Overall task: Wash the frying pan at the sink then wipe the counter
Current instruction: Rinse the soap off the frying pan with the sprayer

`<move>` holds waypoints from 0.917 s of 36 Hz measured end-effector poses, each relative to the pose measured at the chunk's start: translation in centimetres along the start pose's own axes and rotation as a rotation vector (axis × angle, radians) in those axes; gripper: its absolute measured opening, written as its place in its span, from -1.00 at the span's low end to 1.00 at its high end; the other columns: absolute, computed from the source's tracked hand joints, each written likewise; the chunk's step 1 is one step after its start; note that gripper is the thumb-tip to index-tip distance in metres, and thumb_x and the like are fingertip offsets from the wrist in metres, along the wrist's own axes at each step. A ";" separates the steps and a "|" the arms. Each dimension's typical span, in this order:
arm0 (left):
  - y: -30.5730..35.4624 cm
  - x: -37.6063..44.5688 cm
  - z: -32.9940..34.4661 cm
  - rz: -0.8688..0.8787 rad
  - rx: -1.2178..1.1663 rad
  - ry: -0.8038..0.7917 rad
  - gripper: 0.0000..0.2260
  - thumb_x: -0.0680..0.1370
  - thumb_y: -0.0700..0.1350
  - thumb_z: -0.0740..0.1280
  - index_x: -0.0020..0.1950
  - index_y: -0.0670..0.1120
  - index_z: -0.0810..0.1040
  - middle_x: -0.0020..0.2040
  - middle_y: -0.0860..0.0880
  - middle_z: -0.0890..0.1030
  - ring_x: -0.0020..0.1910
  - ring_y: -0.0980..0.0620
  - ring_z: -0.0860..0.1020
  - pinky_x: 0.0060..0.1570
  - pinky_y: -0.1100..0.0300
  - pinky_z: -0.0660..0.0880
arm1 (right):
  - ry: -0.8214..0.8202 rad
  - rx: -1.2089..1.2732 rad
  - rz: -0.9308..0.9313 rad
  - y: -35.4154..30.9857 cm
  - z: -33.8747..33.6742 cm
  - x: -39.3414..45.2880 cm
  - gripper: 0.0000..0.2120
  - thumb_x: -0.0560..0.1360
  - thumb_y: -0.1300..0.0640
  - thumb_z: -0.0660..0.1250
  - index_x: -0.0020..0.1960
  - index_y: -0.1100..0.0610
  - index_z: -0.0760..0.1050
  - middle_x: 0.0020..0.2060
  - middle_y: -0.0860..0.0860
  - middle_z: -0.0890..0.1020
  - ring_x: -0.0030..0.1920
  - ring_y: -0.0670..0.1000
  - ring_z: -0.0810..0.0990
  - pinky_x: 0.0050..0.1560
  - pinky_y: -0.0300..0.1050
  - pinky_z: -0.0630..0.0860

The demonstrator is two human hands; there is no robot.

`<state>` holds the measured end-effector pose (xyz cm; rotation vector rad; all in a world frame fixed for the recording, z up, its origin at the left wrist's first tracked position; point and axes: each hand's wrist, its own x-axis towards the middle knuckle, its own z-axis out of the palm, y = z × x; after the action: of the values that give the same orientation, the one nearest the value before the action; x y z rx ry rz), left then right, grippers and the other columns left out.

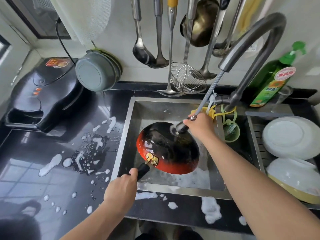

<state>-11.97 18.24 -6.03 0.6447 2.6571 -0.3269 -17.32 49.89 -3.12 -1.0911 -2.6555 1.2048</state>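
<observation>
A red frying pan (173, 163) with a blackened base lies upside down and tilted inside the steel sink (126, 135). My left hand (121, 189) grips its black handle at the sink's front left corner. My right hand (200, 127) holds the pull-out spray head (181, 128) on its hose, drawn down from the curved faucet (256, 47). The spray head points at the pan's base, and water splashes there. Suds lie in the sink's bottom.
White foam and puddles spread over the black counter (52, 179) left of and in front of the sink. A black electric griddle (43, 94) sits back left. Ladles and a skimmer hang above. A green detergent bottle (271, 80) and stacked plates (290, 137) are on the right.
</observation>
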 end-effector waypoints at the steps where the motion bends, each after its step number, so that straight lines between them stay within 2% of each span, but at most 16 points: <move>1: 0.1 0.0 0.1 0.007 0.008 -0.014 -0.59 0.53 -0.30 0.19 0.37 -0.09 0.25 -0.20 -0.01 0.51 -0.12 -0.13 0.66 -0.32 0.05 0.35 | 0.008 0.027 -0.002 -0.5 0.5 0.4 -0.78 0.49 -0.01 0.49 0.04 0.10 0.64 -0.13 -0.02 0.67 -0.11 0.03 0.62 -0.10 -0.11 0.56; 3: 0.3 -0.1 0.1 0.007 0.004 -0.032 -0.54 0.54 -0.31 0.17 0.43 -0.10 0.24 -0.21 0.00 0.44 -0.10 -0.13 0.65 -0.30 0.05 0.34 | 0.030 0.037 -0.006 -1.3 1.3 1.4 -0.79 0.48 -0.01 0.49 0.03 0.09 0.64 -0.13 0.01 0.68 -0.10 0.06 0.64 -0.02 -0.03 0.61; 6: 0.6 -0.3 0.1 -0.005 0.003 -0.043 -0.54 0.54 -0.31 0.17 0.44 -0.10 0.25 -0.21 0.00 0.43 -0.09 -0.13 0.66 -0.30 0.05 0.35 | 0.086 0.009 0.013 -2.0 1.4 2.8 -0.78 0.50 -0.02 0.47 0.01 0.13 0.64 -0.14 0.05 0.69 -0.09 0.12 0.66 -0.08 -0.03 0.60; 8: 0.7 -0.3 0.1 -0.005 0.011 -0.039 -0.55 0.54 -0.32 0.17 0.42 -0.10 0.25 -0.19 -0.01 0.47 -0.08 -0.13 0.66 -0.30 0.06 0.34 | 0.128 0.009 0.029 -2.0 0.9 3.5 -0.78 0.51 0.00 0.46 0.03 0.14 0.63 -0.11 0.06 0.69 -0.07 0.12 0.66 -0.09 -0.06 0.58; 10: 0.9 -0.4 -0.1 -0.004 0.024 -0.036 -0.56 0.55 -0.32 0.18 0.42 -0.11 0.24 -0.12 -0.03 0.57 -0.07 -0.13 0.66 -0.30 0.07 0.34 | 0.141 0.002 0.042 -1.9 0.6 3.9 -0.81 0.50 0.02 0.48 0.03 0.12 0.62 -0.11 0.04 0.68 -0.05 0.12 0.66 0.00 -0.01 0.61; 12: 1.1 -0.4 -0.4 -0.008 0.035 -0.045 -0.57 0.55 -0.32 0.17 0.41 -0.12 0.23 -0.03 -0.05 0.62 -0.05 -0.13 0.66 -0.29 0.06 0.35 | 0.093 0.020 0.040 -2.0 0.6 3.8 -0.81 0.47 0.03 0.51 0.00 0.08 0.61 -0.12 0.00 0.67 -0.06 0.10 0.66 0.02 0.01 0.62; 16: 1.3 -0.5 -0.9 -0.009 0.053 -0.053 -0.58 0.55 -0.32 0.18 0.39 -0.14 0.24 0.02 -0.07 0.63 -0.02 -0.12 0.67 -0.27 0.09 0.37 | -0.071 0.101 -0.053 -3.6 1.9 2.5 -0.81 0.45 0.06 0.52 -0.01 0.11 0.61 -0.14 -0.01 0.67 -0.11 0.01 0.62 -0.07 -0.12 0.52; 24: 2.0 -0.6 -1.3 -0.017 0.083 -0.045 -0.59 0.58 -0.31 0.18 0.42 -0.19 0.21 0.05 -0.10 0.63 -0.03 -0.08 0.67 -0.27 0.12 0.40 | -0.173 0.168 -0.109 -5.8 3.7 0.4 -0.84 0.39 0.05 0.54 -0.17 0.08 0.60 -0.28 0.03 0.69 -0.20 0.09 0.69 -0.03 0.10 0.66; 33: 1.8 -0.4 -2.0 -0.044 0.052 -0.063 -0.62 0.56 -0.30 0.21 0.35 -0.15 0.26 0.07 -0.07 0.64 0.01 -0.07 0.67 -0.24 0.12 0.41 | -0.266 0.076 -0.060 -3.0 1.7 -1.9 -0.79 0.37 0.00 0.56 -0.16 0.09 0.60 -0.25 0.04 0.69 -0.18 0.07 0.70 -0.03 0.13 0.67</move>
<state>-11.41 20.31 -4.35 0.5830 2.6133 -0.4236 -18.15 46.27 -1.76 -0.8898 -2.7776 1.5229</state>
